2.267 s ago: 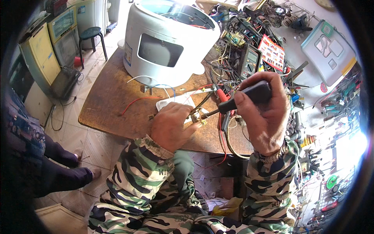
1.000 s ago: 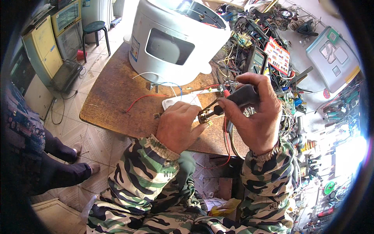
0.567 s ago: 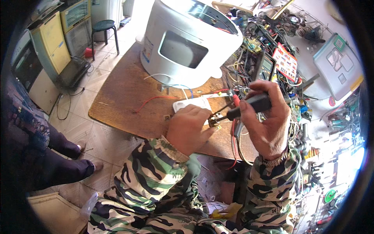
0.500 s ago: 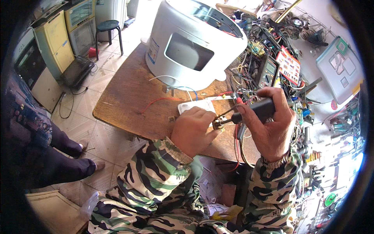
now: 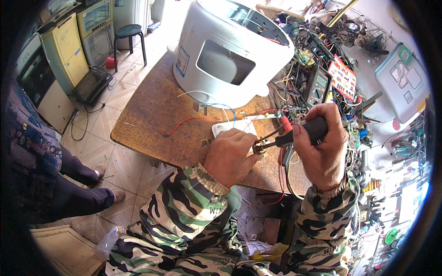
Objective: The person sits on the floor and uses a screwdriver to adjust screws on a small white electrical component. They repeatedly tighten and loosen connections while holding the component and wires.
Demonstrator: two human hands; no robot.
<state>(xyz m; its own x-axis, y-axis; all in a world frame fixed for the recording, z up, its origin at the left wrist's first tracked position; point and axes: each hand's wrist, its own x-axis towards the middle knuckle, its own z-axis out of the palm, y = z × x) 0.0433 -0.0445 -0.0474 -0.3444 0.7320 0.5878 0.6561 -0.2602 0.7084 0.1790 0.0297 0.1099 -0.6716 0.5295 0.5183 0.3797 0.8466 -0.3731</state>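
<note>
My right hand [image 5: 321, 149] is wrapped round the thick black handle of a screwdriver [image 5: 309, 132], its shaft pointing left. The shaft's tip meets a small brass-coloured metal part [image 5: 258, 147] beside my left thumb. My left hand [image 5: 232, 156] has its fingers bent over a white plastic piece [image 5: 222, 127] and presses against the metal part; its fingertips are partly hidden. Red, blue and white wires run from around the white piece across the wooden table [image 5: 142, 110]. A red probe [image 5: 286, 124] with a lead lies just behind the screwdriver.
A large silver-white appliance housing [image 5: 189, 50] stands at the table's back. Tangled wires, a multimeter [image 5: 316, 86] and a red-and-white card [image 5: 342, 77] crowd the right side. At left are a person's legs [image 5: 83, 188], a black stool [image 5: 128, 31] and a yellow cabinet [image 5: 71, 50].
The whole view has shifted slightly. My right hand has turned a little with the screwdriver, whose tip stays at the metal part; my left hand keeps its place on the white piece.
</note>
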